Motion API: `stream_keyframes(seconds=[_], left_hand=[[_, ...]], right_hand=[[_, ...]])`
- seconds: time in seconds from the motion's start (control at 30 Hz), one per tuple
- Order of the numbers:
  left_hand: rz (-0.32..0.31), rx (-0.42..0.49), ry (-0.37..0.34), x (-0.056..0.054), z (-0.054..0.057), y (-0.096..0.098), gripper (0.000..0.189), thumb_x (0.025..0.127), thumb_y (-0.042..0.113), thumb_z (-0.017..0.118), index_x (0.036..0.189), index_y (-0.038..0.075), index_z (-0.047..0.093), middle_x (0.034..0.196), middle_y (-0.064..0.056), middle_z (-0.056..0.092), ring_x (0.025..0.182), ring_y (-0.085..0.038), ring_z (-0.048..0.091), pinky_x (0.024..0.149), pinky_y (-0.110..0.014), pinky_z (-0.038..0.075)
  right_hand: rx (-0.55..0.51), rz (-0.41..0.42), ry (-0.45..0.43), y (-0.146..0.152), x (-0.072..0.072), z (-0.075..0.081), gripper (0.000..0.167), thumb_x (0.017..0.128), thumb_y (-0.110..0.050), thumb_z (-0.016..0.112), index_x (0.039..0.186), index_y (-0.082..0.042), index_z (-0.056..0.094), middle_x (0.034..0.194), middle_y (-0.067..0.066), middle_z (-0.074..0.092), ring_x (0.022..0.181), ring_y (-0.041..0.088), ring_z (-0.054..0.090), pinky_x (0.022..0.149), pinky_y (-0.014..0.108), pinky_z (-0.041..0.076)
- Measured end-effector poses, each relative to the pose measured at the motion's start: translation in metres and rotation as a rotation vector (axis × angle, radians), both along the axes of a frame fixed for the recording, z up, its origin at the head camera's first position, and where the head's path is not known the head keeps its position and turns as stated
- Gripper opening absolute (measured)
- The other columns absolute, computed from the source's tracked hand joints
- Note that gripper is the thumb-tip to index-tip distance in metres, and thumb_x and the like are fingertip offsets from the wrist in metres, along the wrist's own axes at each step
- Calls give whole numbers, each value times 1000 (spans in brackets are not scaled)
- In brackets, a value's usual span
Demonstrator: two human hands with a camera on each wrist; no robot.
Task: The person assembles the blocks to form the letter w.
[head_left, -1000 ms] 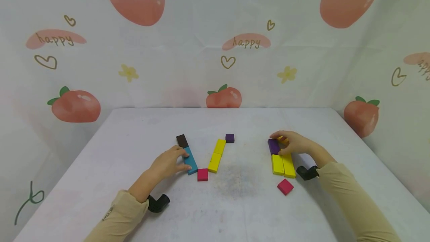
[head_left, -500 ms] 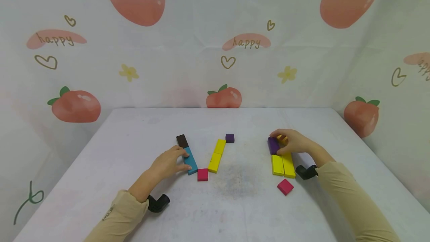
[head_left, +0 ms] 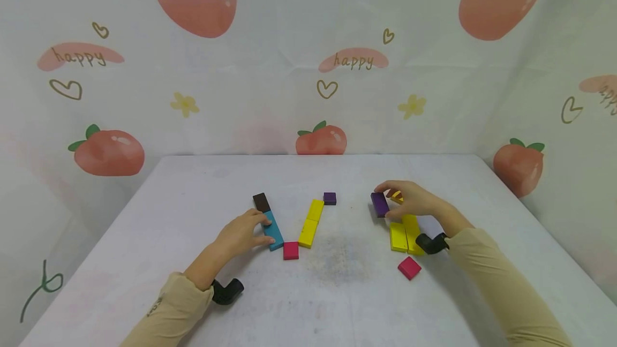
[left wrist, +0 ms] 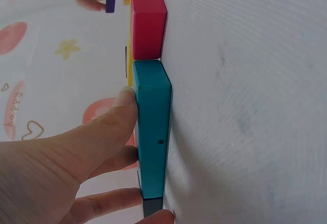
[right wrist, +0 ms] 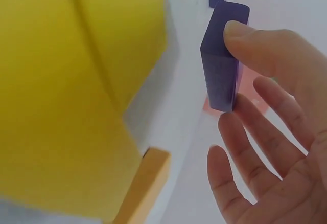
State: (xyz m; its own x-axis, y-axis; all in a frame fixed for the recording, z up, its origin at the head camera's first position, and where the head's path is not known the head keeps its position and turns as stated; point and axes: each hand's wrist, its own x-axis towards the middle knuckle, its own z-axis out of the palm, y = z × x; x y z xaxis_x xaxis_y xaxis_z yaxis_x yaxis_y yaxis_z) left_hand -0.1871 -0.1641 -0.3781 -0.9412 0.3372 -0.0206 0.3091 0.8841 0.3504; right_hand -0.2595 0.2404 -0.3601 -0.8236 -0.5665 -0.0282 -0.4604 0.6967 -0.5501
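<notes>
My right hand (head_left: 415,198) pinches a purple block (head_left: 380,205) by its two ends, thumb at one and fingers at the other. In the right wrist view the purple block (right wrist: 220,60) shows lifted and tilted. My left hand (head_left: 241,233) rests on a long blue block (head_left: 273,232), thumb near one end and fingers farther along its top. A dark brown block (head_left: 261,202) adjoins the blue block's far end, and a red block (head_left: 291,250) sits at its near end. In the left wrist view the fingertips (left wrist: 125,97) lie on the blue block's upper face.
Two yellow blocks (head_left: 312,223) stand end to end in the middle, with a small purple block (head_left: 330,198) at their far end. Below my right hand lie more yellow blocks (head_left: 398,237), an orange-yellow block (right wrist: 143,185) and a red block (head_left: 409,268). Patterned cloth hangs behind the table.
My right hand has lifted the purple block off its place by the yellow blocks and carried it left and slightly away. My left hand has kept its place on the blue block.
</notes>
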Motion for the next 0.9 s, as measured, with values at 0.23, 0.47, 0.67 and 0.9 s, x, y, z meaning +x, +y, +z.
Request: stream_keyframes(seconds=[0.23,0.47,0.67,0.9], left_hand=[[5,5,-9,0,0,0,43,79,31,73,113,6,64,125,-17,55,112,-33,55,94,-47,50],[2,4,-5,-1,-1,1,43,80,31,73,113,6,64,126,-18,54,113,-34,55,95,-47,49],[6,4,-11,0,0,1,43,79,32,73,113,6,64,127,-19,54,114,-35,54,95,-47,49],[5,8,-10,0,1,1,43,80,32,73,113,7,64,127,-19,53,114,-35,55,95,-47,49]], right_hand=[[-27,53,0,-15,-2,2,52,76,-13,76,123,-5,54,122,14,59,107,30,55,94,50,48],[-62,117,7,-27,-4,3,51,76,-12,76,122,-5,55,121,13,60,106,29,57,94,49,49],[-74,150,-5,-36,-5,4,52,77,-12,76,122,-3,54,122,15,59,105,30,57,93,50,49],[-71,181,-13,-46,-7,3,51,77,-14,76,122,-2,54,122,15,59,106,30,57,93,49,48]])
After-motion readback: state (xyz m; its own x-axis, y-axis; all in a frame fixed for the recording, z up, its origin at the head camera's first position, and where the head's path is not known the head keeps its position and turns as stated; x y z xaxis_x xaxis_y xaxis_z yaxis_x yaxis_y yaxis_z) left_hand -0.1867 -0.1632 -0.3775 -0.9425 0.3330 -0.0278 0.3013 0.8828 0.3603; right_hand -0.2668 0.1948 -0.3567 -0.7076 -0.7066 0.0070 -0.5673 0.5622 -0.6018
